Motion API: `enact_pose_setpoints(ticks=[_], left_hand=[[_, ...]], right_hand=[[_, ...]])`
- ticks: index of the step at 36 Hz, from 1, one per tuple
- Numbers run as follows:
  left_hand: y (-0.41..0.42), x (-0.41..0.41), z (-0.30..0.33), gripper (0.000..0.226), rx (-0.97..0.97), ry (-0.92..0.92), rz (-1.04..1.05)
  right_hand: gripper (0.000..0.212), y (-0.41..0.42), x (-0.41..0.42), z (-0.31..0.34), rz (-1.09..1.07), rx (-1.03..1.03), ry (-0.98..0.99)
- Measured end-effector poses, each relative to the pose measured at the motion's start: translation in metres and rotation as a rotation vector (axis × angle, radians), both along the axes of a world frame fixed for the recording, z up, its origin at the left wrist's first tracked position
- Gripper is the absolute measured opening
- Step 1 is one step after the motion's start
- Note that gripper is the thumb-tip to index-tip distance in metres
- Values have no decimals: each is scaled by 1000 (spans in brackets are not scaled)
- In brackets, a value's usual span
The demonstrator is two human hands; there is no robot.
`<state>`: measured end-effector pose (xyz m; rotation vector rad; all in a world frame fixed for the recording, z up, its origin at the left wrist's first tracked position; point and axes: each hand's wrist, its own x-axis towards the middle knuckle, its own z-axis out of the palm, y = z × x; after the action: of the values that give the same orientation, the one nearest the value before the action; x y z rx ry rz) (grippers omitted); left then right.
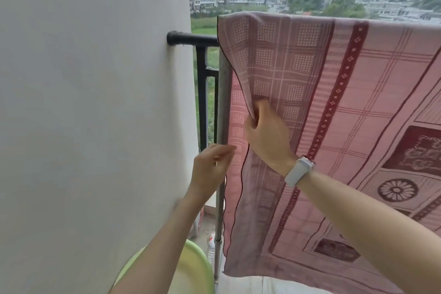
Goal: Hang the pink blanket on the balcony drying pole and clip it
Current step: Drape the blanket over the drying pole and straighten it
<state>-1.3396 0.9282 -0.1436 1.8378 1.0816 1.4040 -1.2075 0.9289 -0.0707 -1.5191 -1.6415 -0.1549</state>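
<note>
The pink patterned blanket (346, 93) hangs folded over the horizontal drying pole, which is hidden under its top fold. A grey upright post (224, 98) of the rack stands at the blanket's left edge. My right hand (265, 133), with a white watch on its wrist, pinches the dark-hemmed left edge of the front layer and holds it away from the back layer. Just below and to the left, my left hand (211, 166) has its fingers stretched towards the back layer's edge beside the post and holds nothing. No clip is in view.
A white wall (95, 102) fills the left side. A black balcony railing (191, 39) joins it behind the post. A green basin (193, 267) sits on the floor below my left arm, with a plastic bottle (211, 246) beside the post's foot.
</note>
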Motion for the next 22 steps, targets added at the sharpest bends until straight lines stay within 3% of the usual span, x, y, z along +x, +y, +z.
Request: enact_pose_setpoints(ticks=[7,10,13,16,22], left_hand=[[36,-21,14,15,-162,-171,99],[61,-19,33,35,-348,-276,-69],[84,-11,44,58,-462,-249,-318],[88,-2,49,47,-529,-272,-475],[101,-1,43,35,-572,-438,-528]], right_hand=[[7,1,29,-27,-9,-2,37],[5,2,28,-33,34,4,58],[9,7,28,-36,67,8,81],[12,9,28,-37,84,32,57],[15,11,28,-38,119,60,65]])
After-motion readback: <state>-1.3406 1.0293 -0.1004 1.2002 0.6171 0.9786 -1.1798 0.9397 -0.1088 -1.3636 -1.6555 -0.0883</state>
